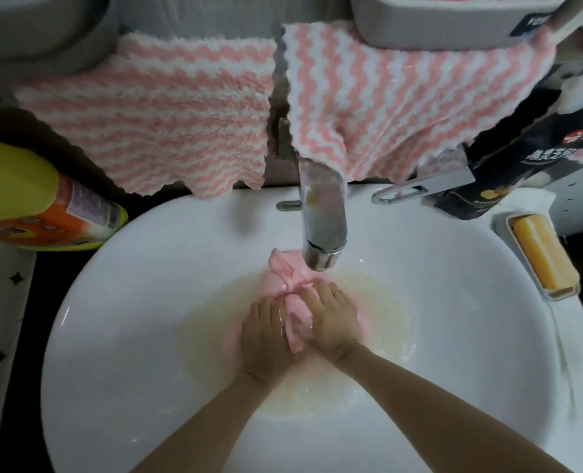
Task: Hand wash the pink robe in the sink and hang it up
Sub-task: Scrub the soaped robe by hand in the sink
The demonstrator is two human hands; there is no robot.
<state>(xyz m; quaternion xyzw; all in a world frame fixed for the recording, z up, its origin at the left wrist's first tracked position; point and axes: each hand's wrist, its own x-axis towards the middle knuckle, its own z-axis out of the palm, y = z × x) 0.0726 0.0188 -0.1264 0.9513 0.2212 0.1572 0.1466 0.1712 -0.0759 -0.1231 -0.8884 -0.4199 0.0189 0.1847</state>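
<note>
— Fingers (270, 307) of left hand (266, 336) and right hand (332, 319) curl close together, bunching the pink robe (298, 331) in shallow water in the sink (146, 302).
— Risk?
— Hard scrubbing could slosh water over the rim onto the soap bar (543, 257).

A home bathroom: white sink (453, 336) with chrome faucet (324, 213), soap bar (542, 254), striped towels (153, 114) hung behind

Dim indoor light. The white sink (119, 353) is the brightest area, with glints on its left wall and a soft shadow behind the faucet (324, 216). Beyond the sink, the corners fall into darkness. Edges bow from wide-angle distortion; everything looks slightly soft.
</note>
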